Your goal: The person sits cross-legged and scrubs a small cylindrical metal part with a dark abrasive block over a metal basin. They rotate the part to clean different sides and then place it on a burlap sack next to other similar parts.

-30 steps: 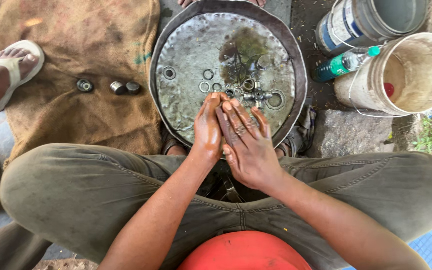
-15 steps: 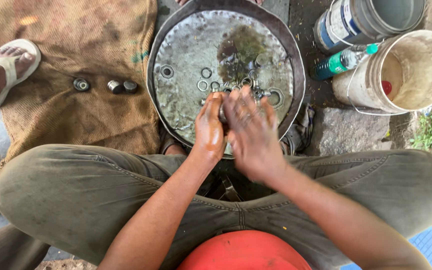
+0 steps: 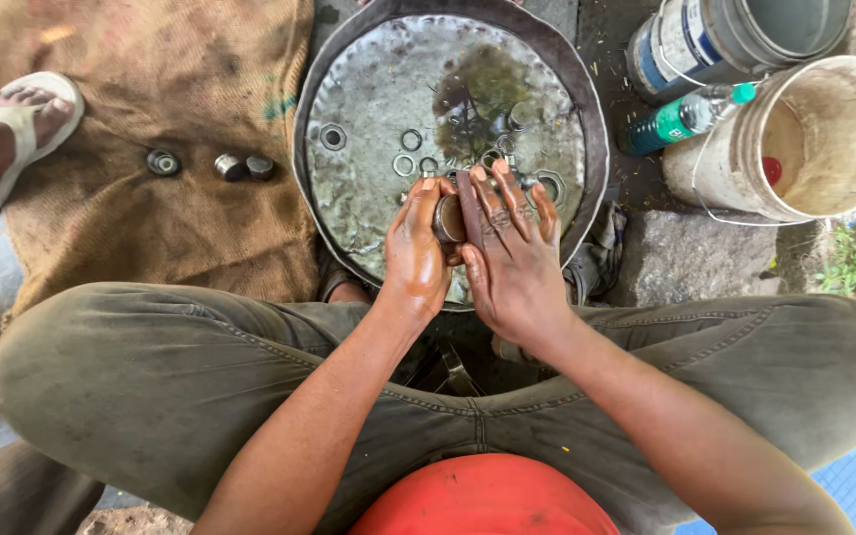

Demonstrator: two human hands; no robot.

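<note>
both hands are working over the near edge of the round metal pan point(image 3: 349, 213). left hand point(image 3: 413, 253) is gripping a small rusty cylindrical part point(image 3: 448, 220), grip clamped on it from the left side. right hand point(image 3: 512, 253) is lying flat against the same part from the right, fingers point(image 3: 502, 198) stretched out together toward the pan's middle, pressing rather than wrapping. loose washers and rings point(image 3: 411, 140) are sitting in the pan just beyond the fingertips, next to a dark oily puddle point(image 3: 482, 89). left of the pan, three small metal pieces point(image 3: 212, 164) are resting on burlap sacking point(image 3: 151, 89). right of the pan: green bottle point(image 3: 681, 119), pale bucket point(image 3: 814, 139), metal can point(image 3: 735, 35). a sandalled foot point(image 3: 17, 129) is standing at the sacking's far left.
</note>
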